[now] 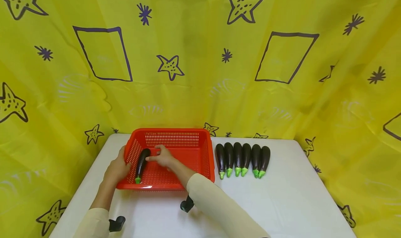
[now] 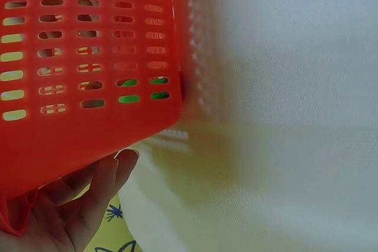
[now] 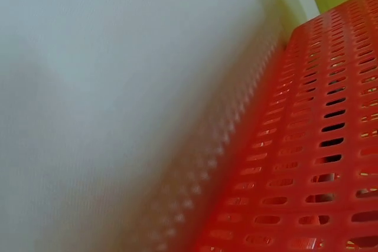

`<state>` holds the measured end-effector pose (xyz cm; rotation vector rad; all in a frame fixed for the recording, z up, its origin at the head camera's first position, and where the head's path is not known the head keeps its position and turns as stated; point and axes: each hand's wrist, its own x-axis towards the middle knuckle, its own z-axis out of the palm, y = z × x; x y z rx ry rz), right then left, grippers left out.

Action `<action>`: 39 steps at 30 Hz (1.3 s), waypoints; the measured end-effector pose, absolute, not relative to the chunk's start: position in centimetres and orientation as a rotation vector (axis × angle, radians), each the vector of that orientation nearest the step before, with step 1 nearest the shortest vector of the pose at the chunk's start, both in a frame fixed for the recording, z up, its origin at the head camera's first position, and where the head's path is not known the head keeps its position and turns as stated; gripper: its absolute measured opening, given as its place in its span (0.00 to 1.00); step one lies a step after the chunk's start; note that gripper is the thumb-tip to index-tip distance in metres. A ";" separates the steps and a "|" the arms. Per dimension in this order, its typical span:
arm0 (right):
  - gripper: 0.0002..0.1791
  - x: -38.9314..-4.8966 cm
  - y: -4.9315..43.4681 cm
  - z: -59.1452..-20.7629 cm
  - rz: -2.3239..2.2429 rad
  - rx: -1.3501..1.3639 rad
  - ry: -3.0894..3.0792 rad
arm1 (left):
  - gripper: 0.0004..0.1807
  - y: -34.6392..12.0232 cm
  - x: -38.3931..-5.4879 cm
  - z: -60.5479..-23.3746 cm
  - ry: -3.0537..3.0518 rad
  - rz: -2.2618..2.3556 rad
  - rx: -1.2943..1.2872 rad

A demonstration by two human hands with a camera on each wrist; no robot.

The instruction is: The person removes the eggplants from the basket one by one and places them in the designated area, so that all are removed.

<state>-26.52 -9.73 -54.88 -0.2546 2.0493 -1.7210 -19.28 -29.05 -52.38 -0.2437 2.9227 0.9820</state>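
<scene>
A red plastic basket (image 1: 175, 132) with slotted walls stands on the white table. Inside it, along the left wall, lies one dark eggplant (image 1: 142, 165), its green stem end toward the near side. My left hand (image 1: 117, 168) grips the basket's left side; the left wrist view shows its fingers (image 2: 101, 181) curled against the outside of the red wall. Over the basket floor, my right hand (image 1: 164, 158) is beside the eggplant with fingers spread, a fingertip at or very near its skin. The right wrist view shows only the basket's outer wall (image 3: 313, 140) and the table.
Several more eggplants (image 1: 238, 158) lie in a row right of the basket, green ends toward me. A yellow curtain (image 1: 200, 102) with drawn stars hangs behind and around the white table (image 1: 282, 203). Black wrist-worn pieces (image 1: 187, 205) project beneath the forearms.
</scene>
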 end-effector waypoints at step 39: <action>0.43 -27.4 -10.9 -55.7 -1.528 -0.619 2.134 | 0.42 -28.9 -19.1 -52.0 2.915 1.004 -0.247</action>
